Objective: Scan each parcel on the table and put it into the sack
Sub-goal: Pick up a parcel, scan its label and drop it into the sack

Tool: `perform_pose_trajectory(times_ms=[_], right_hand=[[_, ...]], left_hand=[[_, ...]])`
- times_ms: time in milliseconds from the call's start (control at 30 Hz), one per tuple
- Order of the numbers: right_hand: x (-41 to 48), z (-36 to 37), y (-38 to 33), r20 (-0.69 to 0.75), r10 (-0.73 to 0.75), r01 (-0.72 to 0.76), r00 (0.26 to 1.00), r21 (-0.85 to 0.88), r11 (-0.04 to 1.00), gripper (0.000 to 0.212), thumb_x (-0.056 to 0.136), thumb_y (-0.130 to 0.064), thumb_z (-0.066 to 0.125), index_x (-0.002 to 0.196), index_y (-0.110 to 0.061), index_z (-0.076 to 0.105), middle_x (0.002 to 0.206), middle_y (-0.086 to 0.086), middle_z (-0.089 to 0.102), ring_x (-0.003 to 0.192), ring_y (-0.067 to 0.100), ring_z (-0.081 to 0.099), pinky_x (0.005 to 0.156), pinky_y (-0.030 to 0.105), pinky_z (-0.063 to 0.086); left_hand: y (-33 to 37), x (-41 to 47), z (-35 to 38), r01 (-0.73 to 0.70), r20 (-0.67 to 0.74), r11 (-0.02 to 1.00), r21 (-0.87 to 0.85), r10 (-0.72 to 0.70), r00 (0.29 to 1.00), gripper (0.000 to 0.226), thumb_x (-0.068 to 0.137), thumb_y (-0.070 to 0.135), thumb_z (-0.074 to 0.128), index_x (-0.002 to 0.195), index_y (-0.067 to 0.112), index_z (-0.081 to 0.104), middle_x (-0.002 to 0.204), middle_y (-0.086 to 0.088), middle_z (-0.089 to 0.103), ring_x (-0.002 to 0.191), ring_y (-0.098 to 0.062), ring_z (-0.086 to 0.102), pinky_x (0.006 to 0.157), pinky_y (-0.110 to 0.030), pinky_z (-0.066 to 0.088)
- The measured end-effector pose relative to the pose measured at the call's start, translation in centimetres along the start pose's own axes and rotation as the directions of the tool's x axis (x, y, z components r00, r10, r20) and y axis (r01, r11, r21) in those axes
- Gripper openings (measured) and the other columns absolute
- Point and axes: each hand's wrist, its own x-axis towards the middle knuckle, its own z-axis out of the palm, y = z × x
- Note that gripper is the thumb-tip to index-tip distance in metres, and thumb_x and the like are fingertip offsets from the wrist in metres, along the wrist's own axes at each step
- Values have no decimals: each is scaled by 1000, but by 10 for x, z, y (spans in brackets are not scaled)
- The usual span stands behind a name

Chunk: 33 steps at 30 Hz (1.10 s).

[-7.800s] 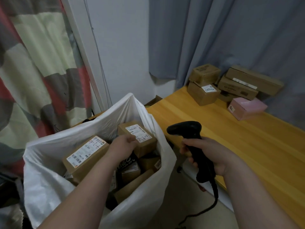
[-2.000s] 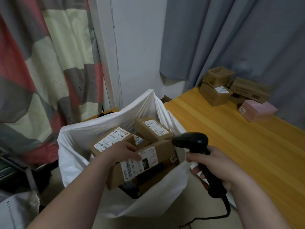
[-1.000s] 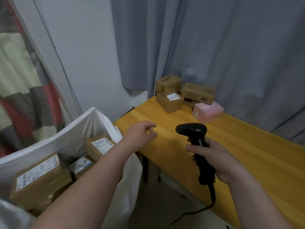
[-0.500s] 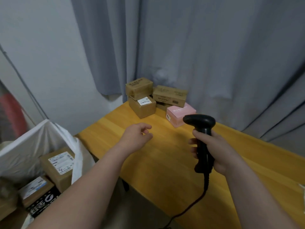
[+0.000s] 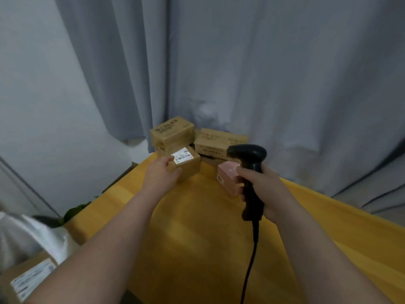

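Note:
A small brown parcel [image 5: 189, 165] with a white label on top stands at the far left corner of the yellow table [image 5: 197, 233]. My left hand [image 5: 161, 174] grips its near left corner, fingers over the top beside the label and thumb on the front face. My right hand [image 5: 268, 194] holds the black corded scanner [image 5: 249, 159] upright above the table, its head just right of that parcel. A second brown parcel [image 5: 173, 131] sits stacked on the labelled one. A long brown parcel [image 5: 219, 142] and a pink parcel [image 5: 228, 178] lie beside them.
The white sack [image 5: 24, 235] stands at the lower left off the table's end, with a labelled brown parcel [image 5: 26, 279] inside. Grey curtains [image 5: 263, 73] hang right behind the parcels. The scanner's cable [image 5: 249, 260] drops across the near part of the table.
My left hand has left the sack, crossed the table and taken hold of the labelled brown parcel. The view has swung right, from the sack to the table corner.

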Motion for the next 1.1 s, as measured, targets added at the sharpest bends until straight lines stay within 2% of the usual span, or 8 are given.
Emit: perform_pose_trajectory(times_ms=[67, 200, 300, 400, 567, 767, 933, 1100], right_hand=[[30, 12, -4, -16, 20, -20, 1000, -2, 1000, 17, 91, -18, 63, 108, -18, 59, 79, 7, 60, 66, 19, 53, 59, 30, 48], [82, 31, -5, -17, 58, -57, 998, 4, 998, 30, 91, -21, 65, 119, -18, 55, 75, 5, 59, 62, 18, 54, 56, 30, 48], [113, 43, -4, -21, 85, -84, 996, 23, 996, 28, 91, -21, 65, 117, -21, 54, 84, 8, 61, 68, 20, 55, 61, 32, 47], [138, 53, -1, -39, 108, -107, 993, 25, 994, 26, 90, -21, 66, 114, -22, 56, 87, 8, 64, 70, 20, 57, 62, 32, 48], [167, 60, 7, -46, 140, -137, 989, 68, 988, 28, 88, -20, 69, 111, -27, 56, 90, 9, 67, 73, 22, 58, 66, 32, 48], [180, 57, 15, -58, 177, -170, 983, 104, 980, 31, 87, -16, 69, 115, -22, 57, 83, 8, 65, 65, 20, 56, 57, 31, 46], [181, 52, 15, -59, 216, -208, 975, 115, 971, 36, 86, -18, 71, 119, -13, 56, 75, 5, 64, 62, 19, 57, 54, 29, 46], [170, 46, 12, -52, 214, -201, 976, 178, 963, 35, 86, -16, 70, 119, -14, 58, 80, 8, 66, 65, 20, 58, 56, 30, 47]], left_hand=[[-2, 29, -1, 30, -12, 999, -18, -30, 999, 48, 92, 24, 62, 136, 13, 51, 133, -12, 53, 119, -28, 51, 93, -36, 45], [-10, 84, 0, 98, -9, 992, -73, -99, 995, 42, 92, 19, 60, 131, 6, 52, 123, -15, 55, 116, -31, 51, 84, -32, 43], [-24, 123, 6, 194, 27, 960, -203, -193, 981, 53, 90, 26, 61, 138, 14, 42, 128, -14, 53, 120, -34, 48, 96, -47, 48], [-37, 154, 13, 308, 56, 899, -311, -307, 950, 64, 90, 36, 59, 145, 19, 31, 132, -11, 49, 118, -34, 50, 95, -52, 50], [-51, 194, 27, 491, 163, 689, -534, -485, 859, 76, 91, 48, 57, 151, 17, 20, 129, -2, 44, 107, -27, 49, 95, -47, 49], [-58, 217, 35, 587, 326, 436, -682, -537, 778, 58, 90, 43, 62, 137, 16, 40, 122, -11, 59, 89, -23, 61, 61, -37, 55], [-58, 220, 34, 585, 354, 339, -737, -544, 761, 55, 86, 34, 69, 132, 17, 43, 117, -9, 59, 93, -25, 59, 67, -44, 55], [-57, 204, 33, 547, 352, 310, -777, -507, 787, 34, 85, 19, 69, 115, 17, 54, 109, -5, 62, 96, -21, 59, 92, -52, 51]])
